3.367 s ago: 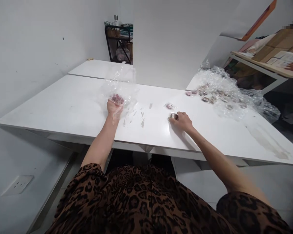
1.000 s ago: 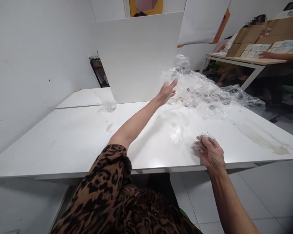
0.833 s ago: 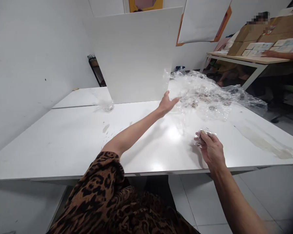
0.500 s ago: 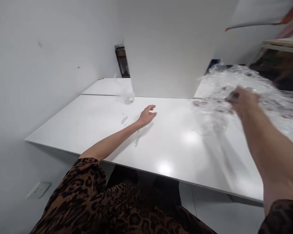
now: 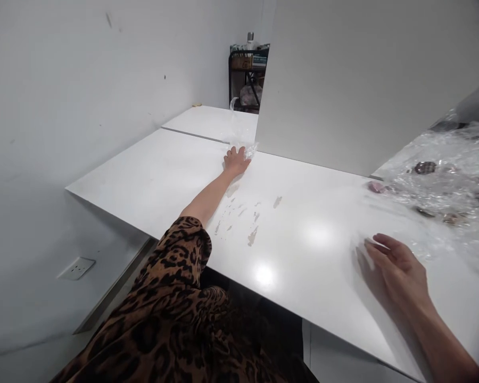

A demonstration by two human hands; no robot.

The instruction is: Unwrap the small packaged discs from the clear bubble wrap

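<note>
At the back of the white table (image 5: pixel 143 175), my left hand (image 5: pixel 237 161) reaches a crumpled piece of clear plastic (image 5: pixel 249 152) by the upright panel. Its fingers are spread and touch the plastic; no firm grip shows. My right hand (image 5: pixel 405 268) hovers over the right side of the table, fingers loosely bent and apart, nothing in it. Just beyond it lies a large heap of clear plastic wrap (image 5: pixel 459 159). In or under the wrap are a dark patterned round item (image 5: pixel 425 168) and a small pink item (image 5: pixel 376 186); their kinds are unclear.
A tall grey-white panel (image 5: pixel 335 85) stands along the table's back edge. Behind the left end is a black shelf rack (image 5: pixel 243 69) with goods on it. A wall with a socket (image 5: pixel 77 267) borders the left. Brownish marks (image 5: pixel 253 235) spot the tabletop.
My left hand has moved back to the clear plastic piece. My right hand has left the plastic heap, come nearer and emptied. The view has turned left.
</note>
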